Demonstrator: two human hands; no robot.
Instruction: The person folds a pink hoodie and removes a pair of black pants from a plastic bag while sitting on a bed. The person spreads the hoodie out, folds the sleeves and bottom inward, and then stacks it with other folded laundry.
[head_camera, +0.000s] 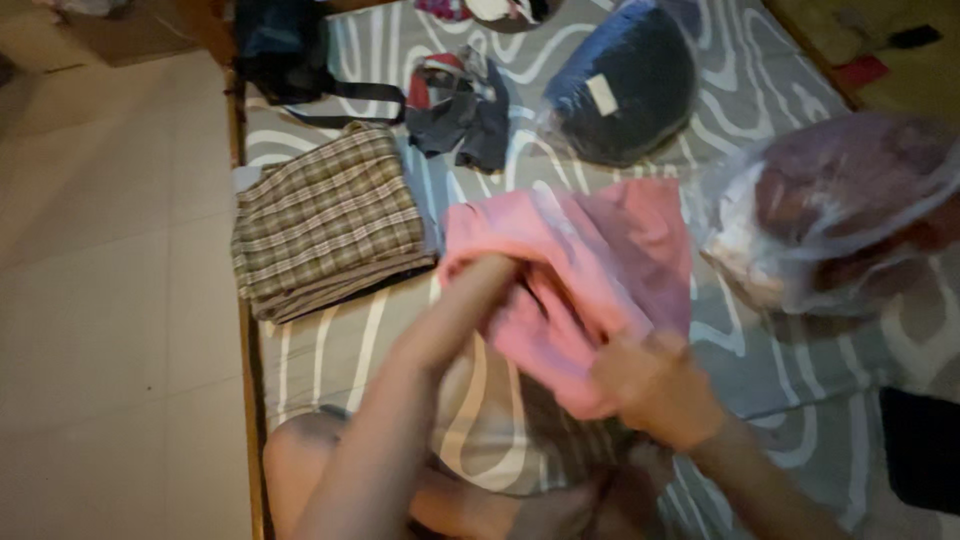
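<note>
Both forearms are bare, with no sleeves reaching the wrists. The left hand (495, 275) and right hand (655, 385) wear no gloves; motion blur hides finer detail.

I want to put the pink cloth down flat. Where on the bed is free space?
Bare sheet lies below the folded plaid cloth, left of the left hand. Another patch lies below the clear bag, beside the right hand. The top, near the dark bag, is crowded.

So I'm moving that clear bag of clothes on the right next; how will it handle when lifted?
The clear bag bulges with dark red cloth, so it will probably sag, not stay stiff. Its glossy plastic looks slippery. Likely light for its bulk, hardly fragile.
</note>
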